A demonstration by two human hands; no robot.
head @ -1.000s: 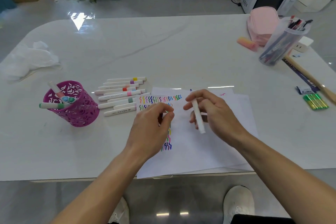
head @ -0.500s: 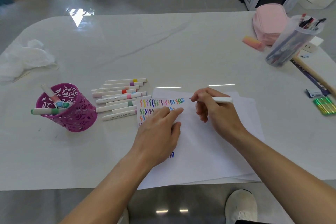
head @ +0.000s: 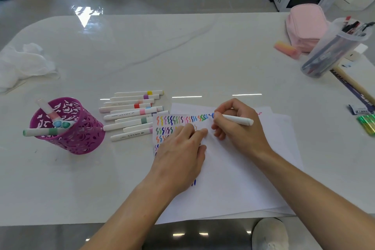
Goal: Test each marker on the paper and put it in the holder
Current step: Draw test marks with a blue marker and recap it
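My right hand (head: pixel 239 128) grips a white marker (head: pixel 237 120) with a blue tip, and the tip touches the white paper (head: pixel 233 178) at the end of the top row of coloured squiggles. My left hand (head: pixel 180 154) lies flat on the paper, fingers stretched over the lower rows; whether it holds the cap is hidden. Several white markers (head: pixel 132 113) lie in a loose row left of the paper. Further left stands a magenta cut-out holder (head: pixel 81 138) with a few markers in it, one sticking out sideways.
A crumpled white cloth (head: pixel 22 63) lies at the far left. At the right are a clear tub of pens (head: pixel 332 50), a pink pouch (head: pixel 306 26), a pink eraser (head: pixel 286 48), a wooden stick (head: pixel 355 85) and green highlighters (head: pixel 367 124). The table's front edge runs just below the paper.
My right hand turned the marker from upright to writing position and brought its tip onto the paper. My left hand went from pinching near the marker to lying flat on the sheet.
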